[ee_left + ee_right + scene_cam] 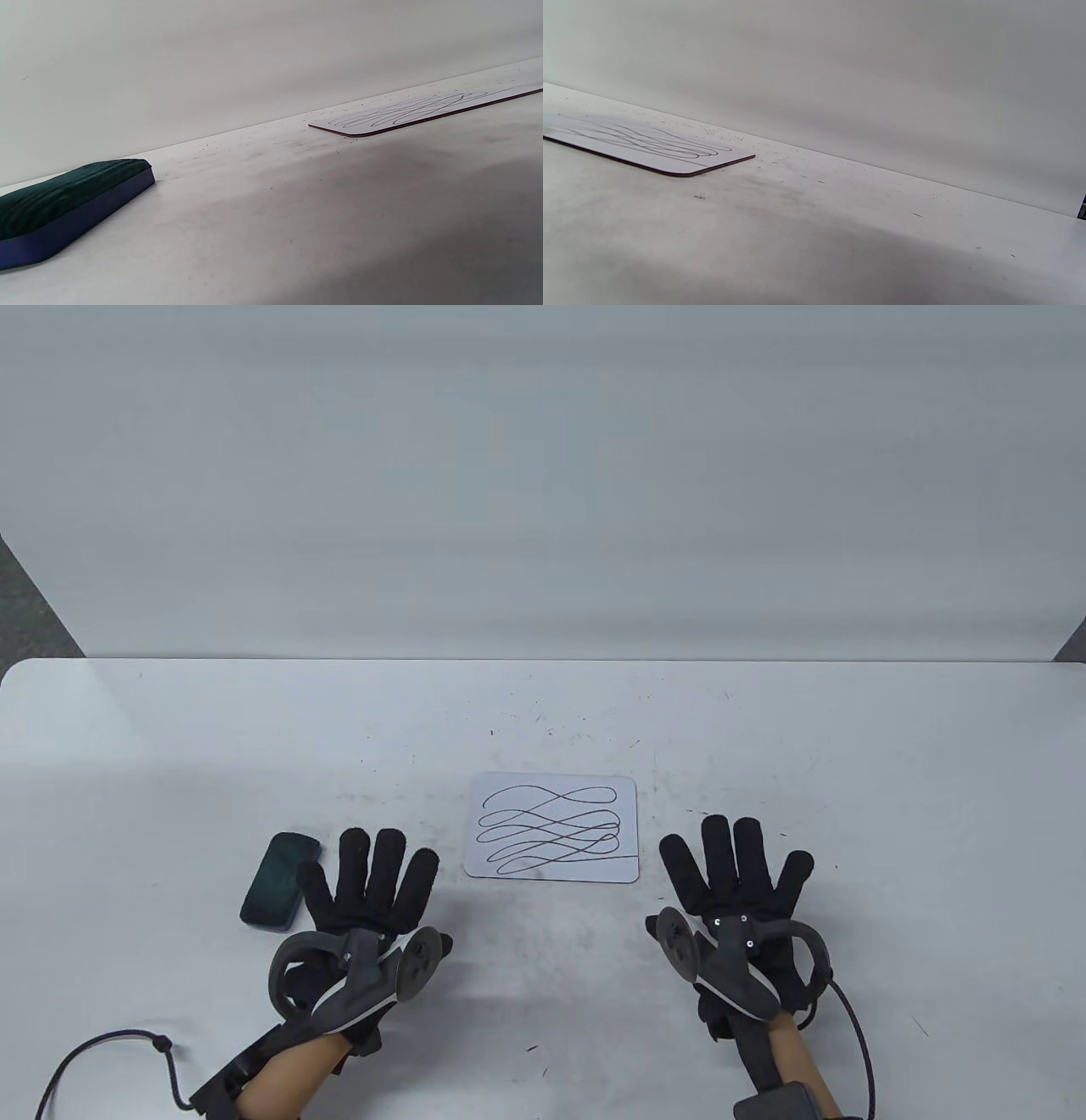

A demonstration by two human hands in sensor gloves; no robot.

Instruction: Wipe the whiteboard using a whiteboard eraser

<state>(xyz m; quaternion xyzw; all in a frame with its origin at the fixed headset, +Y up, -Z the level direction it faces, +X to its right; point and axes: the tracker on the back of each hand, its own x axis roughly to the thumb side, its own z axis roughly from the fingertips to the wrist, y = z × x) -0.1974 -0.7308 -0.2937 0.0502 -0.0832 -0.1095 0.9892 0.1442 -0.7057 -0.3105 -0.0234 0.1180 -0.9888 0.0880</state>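
Note:
A small white whiteboard [551, 827] covered in looping black scribbles lies flat at the middle of the table; it also shows in the left wrist view [424, 111] and the right wrist view [640, 144]. A dark green eraser [280, 881] with a blue base lies felt side up to the left, also in the left wrist view [63, 203]. My left hand [373, 878] rests flat on the table with fingers spread, just right of the eraser, holding nothing. My right hand [738, 869] rests flat with fingers spread, right of the whiteboard, holding nothing.
The white table [170, 746] is speckled with dark specks and smudges. A plain pale wall [543, 475] stands behind its far edge. Black cables trail from both wrists at the near edge.

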